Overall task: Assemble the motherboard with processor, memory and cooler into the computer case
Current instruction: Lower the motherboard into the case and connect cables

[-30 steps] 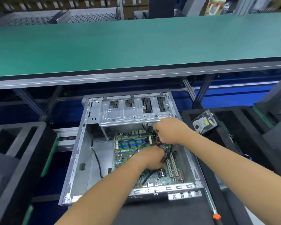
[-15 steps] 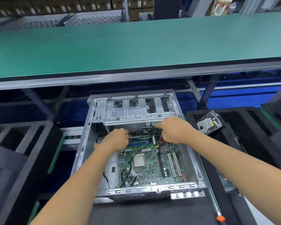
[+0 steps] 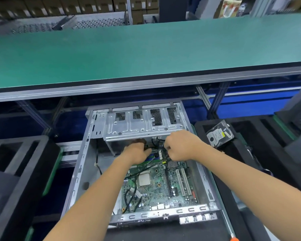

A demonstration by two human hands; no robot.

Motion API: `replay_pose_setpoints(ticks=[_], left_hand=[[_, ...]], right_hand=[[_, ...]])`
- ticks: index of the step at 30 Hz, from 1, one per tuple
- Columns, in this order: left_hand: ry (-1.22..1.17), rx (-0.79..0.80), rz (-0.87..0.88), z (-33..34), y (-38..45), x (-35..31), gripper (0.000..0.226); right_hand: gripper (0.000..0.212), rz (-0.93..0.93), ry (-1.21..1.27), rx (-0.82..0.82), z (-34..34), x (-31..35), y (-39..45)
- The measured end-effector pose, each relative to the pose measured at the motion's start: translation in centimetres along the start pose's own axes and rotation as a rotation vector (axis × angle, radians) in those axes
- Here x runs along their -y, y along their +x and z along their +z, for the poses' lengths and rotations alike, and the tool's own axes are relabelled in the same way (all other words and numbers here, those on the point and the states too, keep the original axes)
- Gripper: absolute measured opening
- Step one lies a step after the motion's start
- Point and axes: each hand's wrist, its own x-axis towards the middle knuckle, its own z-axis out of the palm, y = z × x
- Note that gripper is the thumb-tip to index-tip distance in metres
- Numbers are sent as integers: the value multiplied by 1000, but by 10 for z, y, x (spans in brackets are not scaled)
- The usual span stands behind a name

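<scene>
From the head view we see the motherboard [image 3: 161,186] lying inside the open computer case [image 3: 80,164]. Our left hand [image 3: 136,151] and right hand [image 3: 182,146] reach under its drive cage [image 3: 142,126] among black cables [image 3: 156,141]; we cannot tell what the fingers grasp.

i can't read any text here; the white label on the hard drive [image 3: 217,134] is too blurred for me.
</scene>
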Motion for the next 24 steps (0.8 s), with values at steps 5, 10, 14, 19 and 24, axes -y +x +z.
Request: replay_pose_setpoints(ticks=[5, 10, 14, 19, 24], left_hand=[[-53, 103, -52, 16, 19, -3, 84], [7, 132, -6, 12, 26, -2, 95], [4, 142, 8, 11, 27, -3, 93], [13, 186, 23, 10, 32, -3, 92], [93, 111, -7, 5, 31, -15, 69]], right_hand=[[28, 145, 876, -308, -12, -12, -4], [25, 238, 1008, -523, -28, -34, 22], [26, 246, 914, -485, -22, -27, 43], [24, 258, 879, -539, -19, -30, 46], [20, 255, 847, -535, -19, -31, 46]])
